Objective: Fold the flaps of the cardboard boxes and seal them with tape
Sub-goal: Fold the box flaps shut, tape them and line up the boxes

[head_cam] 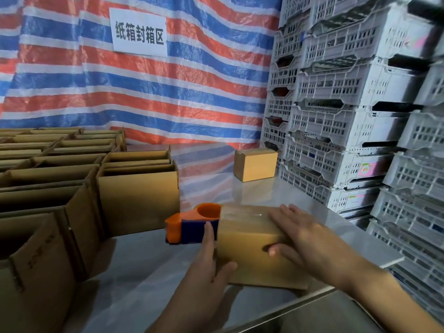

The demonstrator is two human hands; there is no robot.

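Observation:
A closed cardboard box (249, 248) lies on the steel table near its front edge, with clear tape shining across its top. My right hand (305, 234) lies on the top of the box, fingers spread over it and the thumb down on the near side. My left hand (211, 260) is at the box's left end, with the thumb on the near face and a finger stretched up along the orange and blue tape dispenser (192, 224), which sits against the left end of the box.
Several open cardboard boxes (139, 195) stand in rows on the left of the table. One small closed box (255, 164) sits at the back. Stacked white plastic crates (348, 116) wall off the right side. The table edge (300, 301) runs just under the box.

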